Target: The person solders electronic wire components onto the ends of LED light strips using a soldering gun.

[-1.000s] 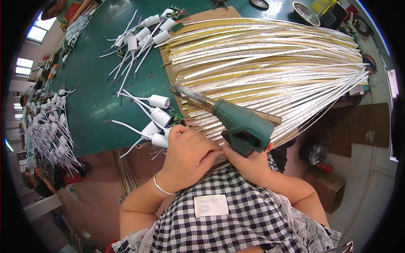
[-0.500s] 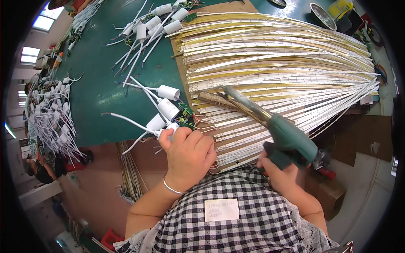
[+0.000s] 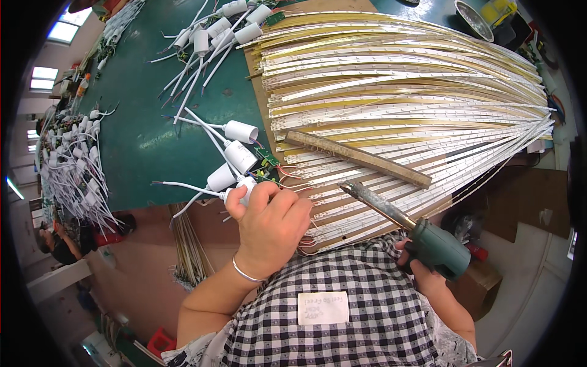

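My left hand is closed at the near-left ends of the strips, thumb and forefinger against a small white plastic housing; its other fingertips are hidden. More white housings with white cables lie beyond it, a green circuit board and thin red wires beside them. My right hand grips a green-handled soldering gun. Its metal tip points up and left, over the near LED strips. A worn wooden bar lies across the strips, just beyond the tip.
Many white and yellow LED strips fan over brown board on the green table. Further housings with cables lie at the back, and a large pile at the left. A metal bowl sits back right. A person is far left.
The soldering gun has swung back from above the wooden bar toward me and to the right, uncovering the bar. My left hand stays almost where it was.
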`<state>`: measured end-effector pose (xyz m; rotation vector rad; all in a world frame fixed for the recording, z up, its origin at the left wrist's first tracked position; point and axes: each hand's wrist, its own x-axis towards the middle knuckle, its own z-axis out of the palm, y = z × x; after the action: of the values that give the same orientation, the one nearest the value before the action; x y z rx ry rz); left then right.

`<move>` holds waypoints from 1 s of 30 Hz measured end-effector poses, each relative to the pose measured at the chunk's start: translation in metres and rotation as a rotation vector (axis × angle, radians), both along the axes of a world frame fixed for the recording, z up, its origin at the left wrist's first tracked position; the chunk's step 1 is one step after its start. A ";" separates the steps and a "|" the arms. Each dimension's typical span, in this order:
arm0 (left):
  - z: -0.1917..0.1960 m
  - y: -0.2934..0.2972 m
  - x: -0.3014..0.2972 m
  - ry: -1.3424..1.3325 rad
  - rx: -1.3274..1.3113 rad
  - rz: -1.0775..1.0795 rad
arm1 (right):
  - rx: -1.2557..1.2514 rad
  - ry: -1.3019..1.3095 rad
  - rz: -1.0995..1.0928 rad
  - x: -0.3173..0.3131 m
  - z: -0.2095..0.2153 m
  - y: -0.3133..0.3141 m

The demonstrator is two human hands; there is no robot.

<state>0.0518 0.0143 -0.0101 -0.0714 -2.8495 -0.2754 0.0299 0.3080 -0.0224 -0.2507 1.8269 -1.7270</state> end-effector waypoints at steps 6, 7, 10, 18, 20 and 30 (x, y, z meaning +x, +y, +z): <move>0.000 -0.010 0.004 0.060 -0.085 -0.132 | -0.002 0.007 -0.041 0.000 0.004 -0.002; -0.001 -0.012 0.004 0.086 -0.068 -0.145 | 0.016 0.010 -0.094 0.000 0.008 -0.004; -0.003 -0.013 0.008 0.123 -0.063 -0.148 | 0.144 0.258 0.203 -0.013 0.006 0.006; -0.010 -0.014 0.005 0.166 -0.025 -0.172 | 0.406 0.580 0.286 -0.009 0.012 0.001; -0.012 -0.014 0.006 0.161 -0.038 -0.178 | 0.398 0.614 0.279 -0.010 0.010 -0.001; -0.016 -0.013 0.004 0.155 -0.038 -0.169 | 0.321 0.601 0.240 -0.015 0.013 -0.015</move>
<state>0.0561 0.0013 -0.0257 -0.3279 -2.6976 -0.2385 0.0146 0.2934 -0.0093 -0.8897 2.3417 -1.2432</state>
